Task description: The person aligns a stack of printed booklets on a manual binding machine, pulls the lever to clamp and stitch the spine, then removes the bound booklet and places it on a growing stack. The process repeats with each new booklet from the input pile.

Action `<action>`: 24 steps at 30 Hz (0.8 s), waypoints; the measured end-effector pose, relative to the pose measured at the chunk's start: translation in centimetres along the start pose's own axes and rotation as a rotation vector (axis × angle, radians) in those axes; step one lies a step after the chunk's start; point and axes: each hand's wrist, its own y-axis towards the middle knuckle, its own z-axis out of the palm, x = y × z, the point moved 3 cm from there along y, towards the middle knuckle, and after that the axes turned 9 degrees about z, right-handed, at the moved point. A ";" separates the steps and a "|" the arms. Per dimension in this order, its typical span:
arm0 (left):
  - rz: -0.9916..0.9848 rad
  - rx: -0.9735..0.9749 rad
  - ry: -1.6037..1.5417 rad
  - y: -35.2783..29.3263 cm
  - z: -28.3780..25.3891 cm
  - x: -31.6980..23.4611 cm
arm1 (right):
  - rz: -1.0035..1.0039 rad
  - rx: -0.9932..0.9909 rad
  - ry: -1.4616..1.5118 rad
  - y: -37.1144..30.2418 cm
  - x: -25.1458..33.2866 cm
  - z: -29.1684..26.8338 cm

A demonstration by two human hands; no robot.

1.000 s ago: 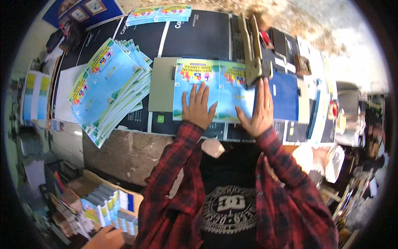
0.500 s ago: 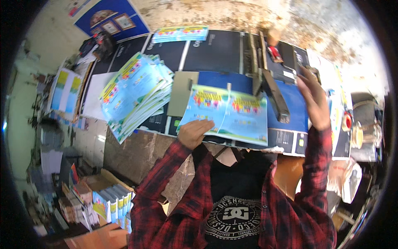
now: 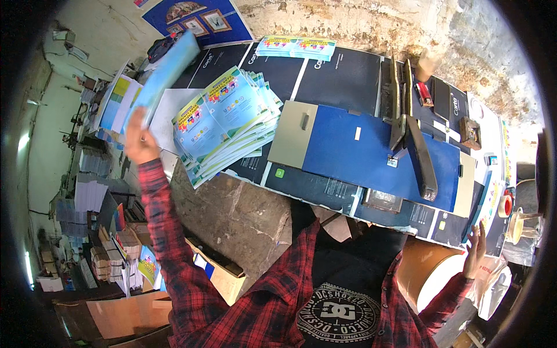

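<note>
My left hand (image 3: 141, 144) is raised at the left, closed on the lower edge of a light-blue printed sheet or open booklet (image 3: 168, 78), which is tilted and smeared by motion. Just right of it lies a fanned pile of matching printed booklets (image 3: 223, 122). At the table's right front corner is my right hand (image 3: 477, 246), fingers stretched out, beside a stack of printed sheets (image 3: 492, 200); whether it touches them I cannot tell. Between the hands stands a stapler with a long dark lever (image 3: 420, 159) over a bare blue board (image 3: 342, 139).
Another printed stack (image 3: 296, 47) lies along the back edge. A small red stapler (image 3: 423, 94), a wooden tray (image 3: 470, 132) and a tape roll (image 3: 505, 205) are at the right. A blue board with pictures (image 3: 200, 22) leans at the back left.
The printed sheet has left the blue board and moved far left with my left hand. My right hand has come down from beside the lever to the right front corner. The view has shifted.
</note>
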 end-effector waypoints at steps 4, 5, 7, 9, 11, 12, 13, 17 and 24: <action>0.024 0.390 -0.069 -13.9 9.3 1.2 | 0.010 0.085 0.035 0.4 -1.2 1.6; -0.001 0.512 -0.140 -17.2 10.7 1.1 | 0.003 0.094 0.035 0.3 -0.6 1.9; -0.050 0.534 -0.141 -17.1 12.3 -3.5 | -0.009 0.062 0.019 -0.5 0.5 1.5; -0.111 0.456 -0.120 -16.3 12.3 -4.6 | 0.016 0.055 -0.011 -0.9 1.9 1.4; -0.179 0.274 -0.089 -14.7 14.0 -3.5 | 0.011 0.067 -0.025 -0.8 1.9 1.2; -0.165 0.275 -0.057 -13.3 15.1 -3.5 | -0.007 0.070 -0.013 -0.3 0.9 1.1; -0.144 0.271 -0.025 -11.2 16.4 -3.7 | -0.025 0.069 0.007 0.0 0.3 1.1; -0.135 0.472 0.143 -11.6 20.6 -1.8 | -0.114 0.123 -0.005 -1.1 2.0 3.9; -0.321 0.753 -0.042 -10.0 24.8 2.6 | -0.021 0.063 -0.083 -3.0 -0.6 2.0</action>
